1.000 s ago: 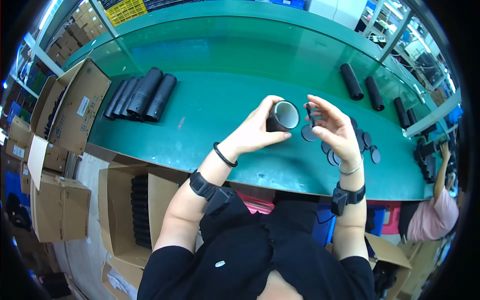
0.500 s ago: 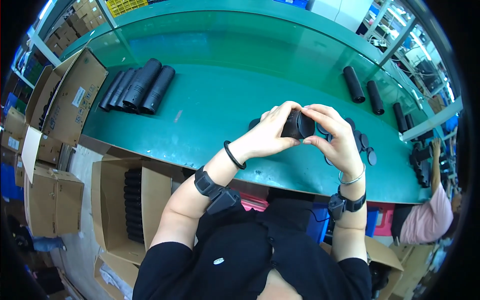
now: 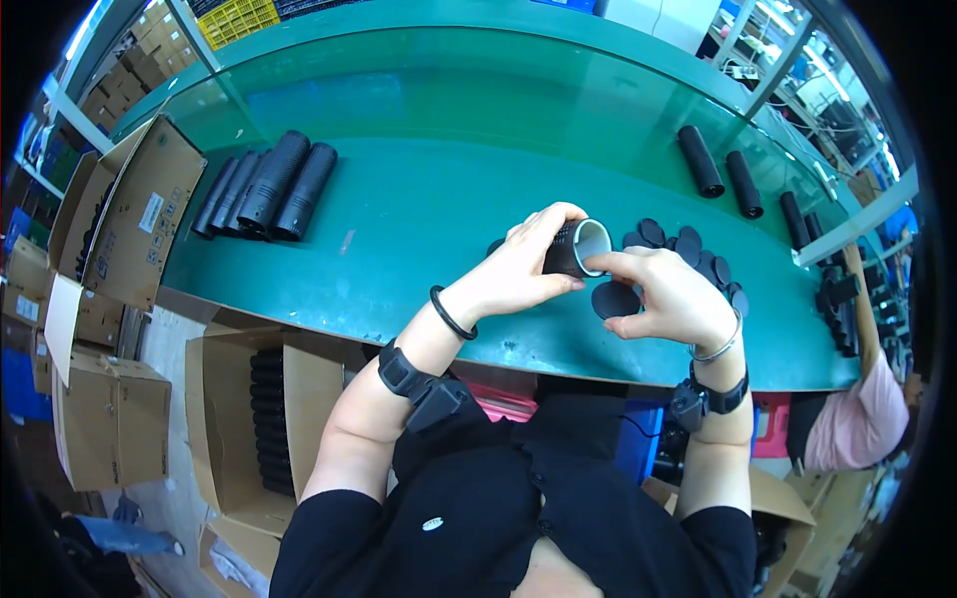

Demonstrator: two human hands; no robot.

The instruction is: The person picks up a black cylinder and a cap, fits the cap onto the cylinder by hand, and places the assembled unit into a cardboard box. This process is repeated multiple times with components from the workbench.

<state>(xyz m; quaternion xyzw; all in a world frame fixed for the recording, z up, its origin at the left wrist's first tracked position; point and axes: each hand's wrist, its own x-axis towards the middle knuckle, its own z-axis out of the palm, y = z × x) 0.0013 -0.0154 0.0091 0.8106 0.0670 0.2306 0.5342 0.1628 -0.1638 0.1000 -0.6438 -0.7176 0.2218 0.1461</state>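
My left hand (image 3: 518,261) is wrapped round a black ribbed tube (image 3: 561,253), whose open end faces right and shows a pale inner wall. In my right hand (image 3: 676,297), a round black disc (image 3: 616,300) sits between thumb and fingers, just below the tube's mouth. The index fingertip touches or nearly touches the rim of the opening. More black discs (image 3: 688,245) lie loosely on the green tabletop behind and beside my right hand. Part of a dark object (image 3: 494,246) shows behind my left hand; most of it is hidden.
Several black tubes (image 3: 274,184) lie side by side at the left of the green table (image 3: 419,199). More tubes (image 3: 701,161) rest at the far right. Cardboard boxes (image 3: 234,429) with tubes stand at the left, below the table edge. Another person (image 3: 859,419) works at the right.
The tube's right end, covered before, now shows open and pale inside. My right hand has moved down and right from it with the disc in its fingers.
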